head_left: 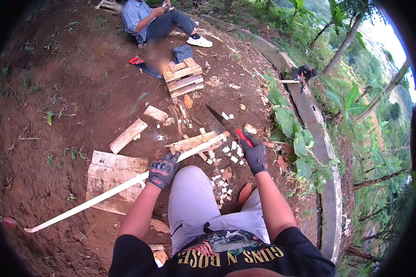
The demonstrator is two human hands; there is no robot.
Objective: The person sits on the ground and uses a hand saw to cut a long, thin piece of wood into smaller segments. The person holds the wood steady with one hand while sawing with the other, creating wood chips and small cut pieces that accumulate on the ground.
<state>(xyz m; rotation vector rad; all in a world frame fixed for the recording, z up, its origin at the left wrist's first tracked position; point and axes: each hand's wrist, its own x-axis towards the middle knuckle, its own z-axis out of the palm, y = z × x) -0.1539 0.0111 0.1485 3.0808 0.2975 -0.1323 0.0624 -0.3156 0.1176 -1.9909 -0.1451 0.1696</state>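
A long, pale wooden strip [92, 200] slants from the ground at lower left up across a short piece of board [192, 142]. My left hand [162, 171], in a black and grey glove, is closed on the strip beside my knee. In my right hand [254, 153], also gloved, is a pruning saw [222, 118] with a dark tapering blade and a red handle. The blade points up and left, just past the strip's far end. Small cut wood blocks [223, 190] lie scattered below the saw and beside my leg.
Flat planks [118, 173] and a loose board [128, 135] lie on the soil at left. Farther off stand a small slatted wooden stand [184, 77] and a seated person [155, 23]. A concrete curb [321, 138] with leafy plants runs down the right, where dark gear [304, 74] rests.
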